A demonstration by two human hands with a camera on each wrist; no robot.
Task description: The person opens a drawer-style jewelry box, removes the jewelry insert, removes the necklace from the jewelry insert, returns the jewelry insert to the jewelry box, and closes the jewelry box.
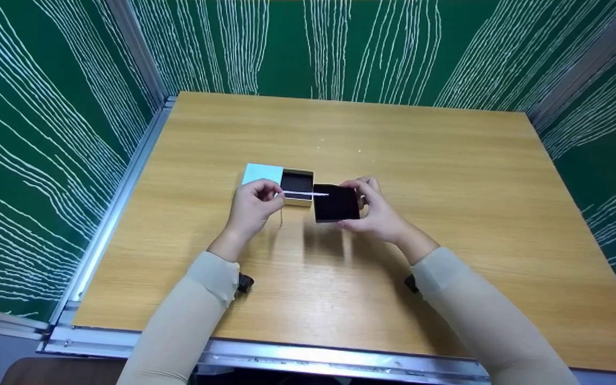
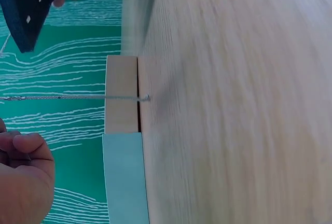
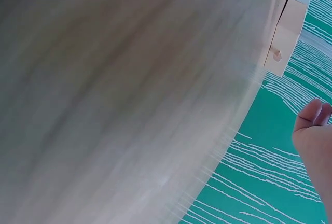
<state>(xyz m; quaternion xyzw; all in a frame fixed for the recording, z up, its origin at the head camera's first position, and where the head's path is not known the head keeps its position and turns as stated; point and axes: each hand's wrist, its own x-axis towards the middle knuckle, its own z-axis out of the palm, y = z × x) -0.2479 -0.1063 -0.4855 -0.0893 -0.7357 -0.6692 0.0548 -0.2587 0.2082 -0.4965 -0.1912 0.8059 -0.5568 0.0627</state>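
Observation:
In the head view my left hand [image 1: 253,207] pinches a thin silver chain [image 1: 300,193] between thumb and fingers. One part of the chain runs across to a black foam pad [image 1: 336,207]; a loose end hangs below the hand. My right hand [image 1: 376,215] grips that square pad by its edges, above the table. The left wrist view shows two small slits in the pad [image 2: 32,9] and the chain [image 2: 78,97] stretched with its tip dangling. Behind the left hand sits a small box with a light blue sleeve [image 1: 263,172] and a partly slid-out, dark-lined drawer [image 1: 301,202].
Everything is over a wooden table [image 1: 329,299] with a metal front rail [image 1: 340,359]. Green panels [image 1: 286,48] with white streaks stand at the back and sides. A few tiny pale specks [image 1: 360,151] lie beyond the box.

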